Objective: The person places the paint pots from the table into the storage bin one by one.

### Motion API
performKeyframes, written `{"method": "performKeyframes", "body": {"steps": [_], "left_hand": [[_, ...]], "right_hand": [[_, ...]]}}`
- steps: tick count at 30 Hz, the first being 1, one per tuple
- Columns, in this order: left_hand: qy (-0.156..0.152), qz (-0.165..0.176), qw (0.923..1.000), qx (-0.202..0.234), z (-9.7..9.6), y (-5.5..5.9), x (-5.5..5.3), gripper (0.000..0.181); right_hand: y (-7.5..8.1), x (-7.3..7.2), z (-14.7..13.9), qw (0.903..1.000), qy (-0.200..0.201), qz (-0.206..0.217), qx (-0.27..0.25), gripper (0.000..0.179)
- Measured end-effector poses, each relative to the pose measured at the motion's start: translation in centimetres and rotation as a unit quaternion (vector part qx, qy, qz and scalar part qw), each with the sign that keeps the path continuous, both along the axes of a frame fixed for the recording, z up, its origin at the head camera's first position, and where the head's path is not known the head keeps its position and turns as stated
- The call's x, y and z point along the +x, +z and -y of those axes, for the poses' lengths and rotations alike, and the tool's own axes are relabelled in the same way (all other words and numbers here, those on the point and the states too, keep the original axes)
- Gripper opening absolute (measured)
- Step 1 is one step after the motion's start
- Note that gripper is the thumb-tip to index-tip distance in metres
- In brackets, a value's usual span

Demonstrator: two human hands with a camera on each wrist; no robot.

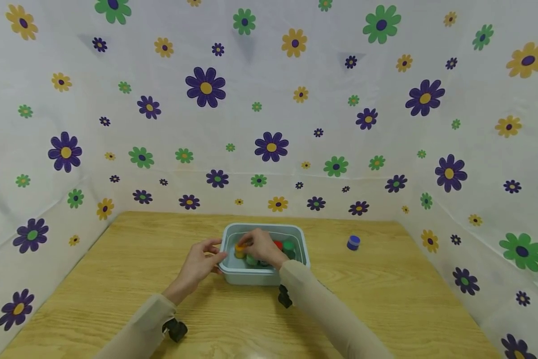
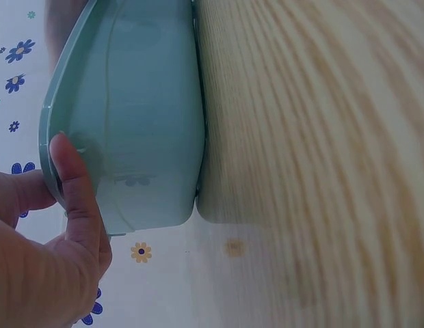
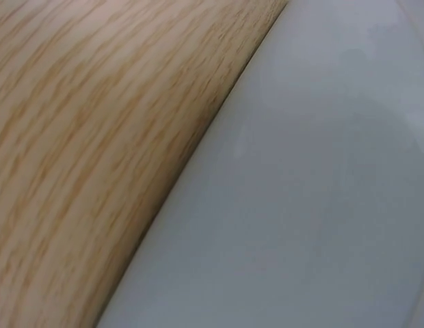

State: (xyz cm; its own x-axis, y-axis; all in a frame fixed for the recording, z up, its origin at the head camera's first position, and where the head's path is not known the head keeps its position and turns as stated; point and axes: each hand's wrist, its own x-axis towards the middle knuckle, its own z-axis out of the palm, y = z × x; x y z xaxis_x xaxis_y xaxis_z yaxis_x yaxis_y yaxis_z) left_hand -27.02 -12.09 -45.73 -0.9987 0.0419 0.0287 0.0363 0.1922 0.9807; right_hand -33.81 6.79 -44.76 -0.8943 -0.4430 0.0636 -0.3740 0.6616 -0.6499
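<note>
A light blue-grey plastic tub (image 1: 253, 278) stands on the wooden table, with several small lidded jars inside. At its left end my left hand (image 1: 198, 263) grips the rim; in the left wrist view, the thumb and fingers of that left hand (image 2: 61, 239) pinch the tub's edge (image 2: 147, 130). My right hand (image 1: 264, 245) reaches over the front wall into the tub, fingertips on a small yellow jar (image 1: 239, 252) with an orange lid. Right of it are a green jar (image 1: 251, 260), a red lid (image 1: 278, 245) and another green jar (image 1: 288, 247). The forearm partly covers the contents.
A small blue jar (image 1: 353, 243) stands alone on the table (image 1: 376, 294), right of the tub. Flower-patterned white sheeting (image 1: 269, 114) closes off the back and both sides. The right wrist view has only the tub's outer wall (image 3: 287, 191) and wood grain (image 3: 96, 123).
</note>
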Motion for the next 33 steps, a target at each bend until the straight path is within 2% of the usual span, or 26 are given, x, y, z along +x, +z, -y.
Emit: {"method": "performKeyframes", "body": {"steps": [6,13,22,27,33], "left_hand": [[-0.002,-0.006,1.0,0.0,0.19,-0.13,-0.07,0.043],[-0.004,0.002,1.0,-0.002,0.2,-0.71,0.1,0.043],[-0.002,-0.002,1.0,-0.002,-0.01,-0.44,0.08,0.042],[0.001,-0.001,1.0,-0.005,0.01,-0.32,0.09,0.042],[-0.002,0.003,1.0,-0.003,0.05,-0.33,0.31,0.044]], "right_hand": [[-0.09,0.01,0.17,0.9998,-0.017,0.001,-0.005,0.018],[-0.87,0.24,0.17,0.9995,-0.015,-0.024,0.016,0.013],[-0.56,0.24,0.15,0.999,-0.012,-0.031,0.029,0.021],[-0.31,0.25,0.09,0.9997,-0.017,-0.01,0.016,0.02],[-0.29,0.43,-0.73,0.9997,0.007,-0.004,-0.023,0.018]]}}
